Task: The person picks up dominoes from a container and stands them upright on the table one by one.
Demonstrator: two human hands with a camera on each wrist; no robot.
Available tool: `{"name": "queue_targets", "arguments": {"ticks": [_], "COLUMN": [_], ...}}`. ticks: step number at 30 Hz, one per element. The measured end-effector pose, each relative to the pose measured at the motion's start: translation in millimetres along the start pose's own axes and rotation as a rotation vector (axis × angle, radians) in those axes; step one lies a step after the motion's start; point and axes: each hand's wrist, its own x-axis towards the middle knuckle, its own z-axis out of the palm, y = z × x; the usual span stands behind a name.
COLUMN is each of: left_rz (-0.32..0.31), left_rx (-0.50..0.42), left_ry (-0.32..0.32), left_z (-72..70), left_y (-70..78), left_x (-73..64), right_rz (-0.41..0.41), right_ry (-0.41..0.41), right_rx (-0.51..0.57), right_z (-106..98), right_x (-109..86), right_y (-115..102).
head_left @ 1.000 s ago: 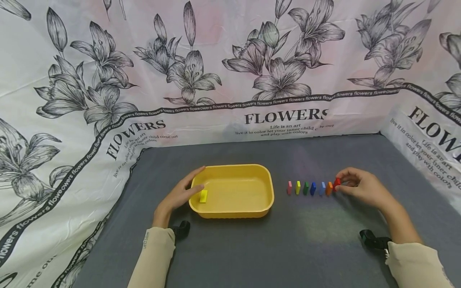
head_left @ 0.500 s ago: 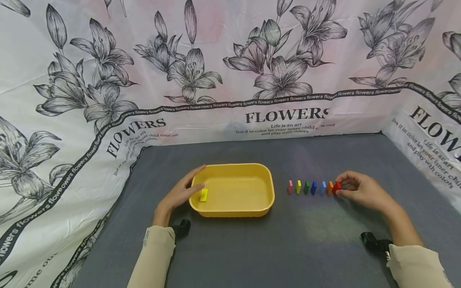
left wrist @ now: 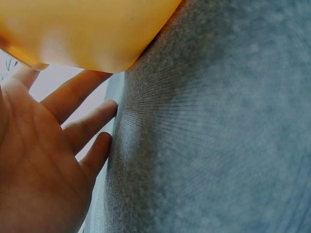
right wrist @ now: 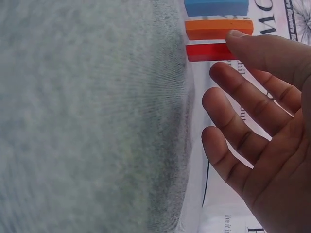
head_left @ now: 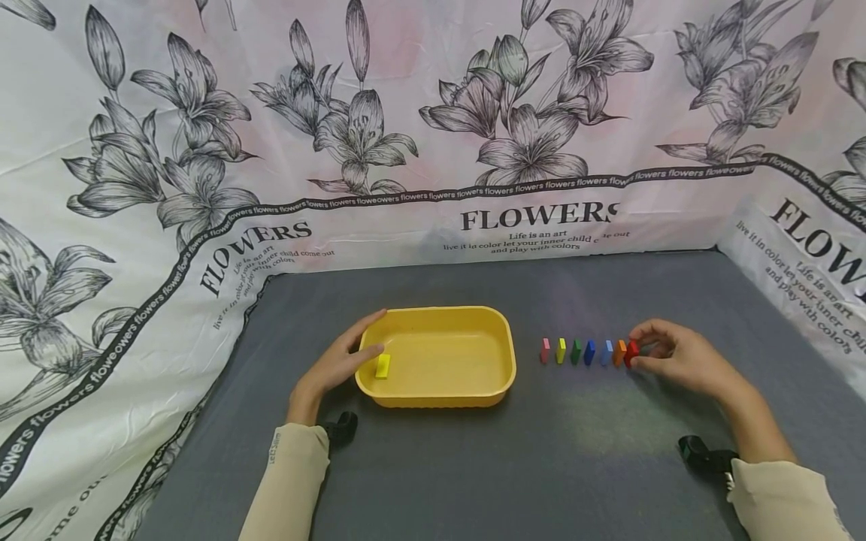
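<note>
In the head view my left hand (head_left: 334, 364) holds the left end of a yellow plastic tray (head_left: 438, 400), its thumb over the rim and the fingers along the outside. A small yellow block (head_left: 383, 367) lies inside near that thumb. Over on the right, my right hand (head_left: 683, 359) pinches a red domino block (head_left: 631, 355), which stands upright at the right end of a row. Close beside it stands an orange domino (right wrist: 209, 30), parallel to the red one in the right wrist view. That hand's lower fingers are spread loosely, touching nothing.
Leftward from the orange domino (head_left: 619, 353), the row runs light blue (head_left: 607, 353), dark blue (head_left: 589, 353), green (head_left: 576, 352), yellow (head_left: 560, 351) and pink (head_left: 544, 351). A grey cloth (head_left: 473, 473) covers the table. Flower-printed sheets (head_left: 406, 225) rise at the back and sides.
The red domino, tilted a second ago, now stands straighter and slightly nearer the orange one, with my right hand still on it. My left hand and the tray stay put.
</note>
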Motion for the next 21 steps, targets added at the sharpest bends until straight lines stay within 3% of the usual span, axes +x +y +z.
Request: {"name": "queue_targets", "arguments": {"ticks": [5, 10, 12, 15, 21], "left_rz": [-0.009, -0.019, -0.027, -0.029, -0.019], "left_rx": [-0.005, -0.002, -0.008, -0.006, -0.003], "left_ry": [-0.014, -0.031, -0.035, -0.028, -0.007], "left_z": [-1.8, -5.0, -5.2, -3.3, -0.3], "left_y": [9.5, 30.7, 29.1, 15.5, 0.2], "left_x": [-3.1, -11.4, -10.1, -3.8, 1.3], "right_rz": [-0.017, -0.047, -0.05, -0.066, -0.156], "right_ry": [0.008, 0.059, 0.08, 0.112, 0.153], "right_rx": [-0.014, -0.031, -0.043, -0.051, -0.042], "right_z": [-3, -7, -8, -7, 9], "right_x": [-0.9, 0.3, 3.0, 9.1, 25.1], "right_y": [-3, -11, -18, -31, -62]}}
